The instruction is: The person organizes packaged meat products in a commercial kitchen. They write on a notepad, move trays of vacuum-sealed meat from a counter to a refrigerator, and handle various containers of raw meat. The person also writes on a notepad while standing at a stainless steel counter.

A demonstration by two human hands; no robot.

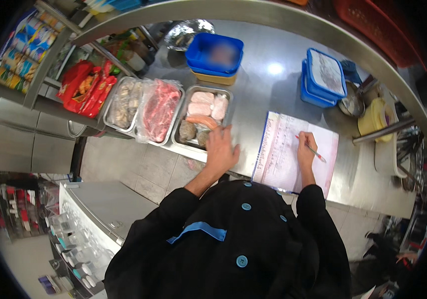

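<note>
My right hand [307, 147] grips a red-tipped pen [319, 154] over an open notebook [288, 157] with handwriting, mostly on its left part. My left hand [221, 147] lies with spread fingers at the lower right corner of a metal tray [229, 108], its fingertips over or at the food there. That tray holds pale pink wrapped portions [200, 104], an orange-pink piece [202, 120] and dark rounded lumps [187, 130]. Left of it, a large slab of raw red meat [161, 106] in clear plastic lies on another tray. Beside that is a tray of bagged brownish pieces [125, 102].
Stacked blue tubs [194, 56] and a foil-covered dish [178, 43] stand farther back on the steel table [262, 41]. Lidded blue containers [322, 80] are beyond the notebook. Yellow containers [372, 119] stand at the right. Red food bags [86, 88] lie at the left. A metal shelf edge [236, 6] crosses overhead.
</note>
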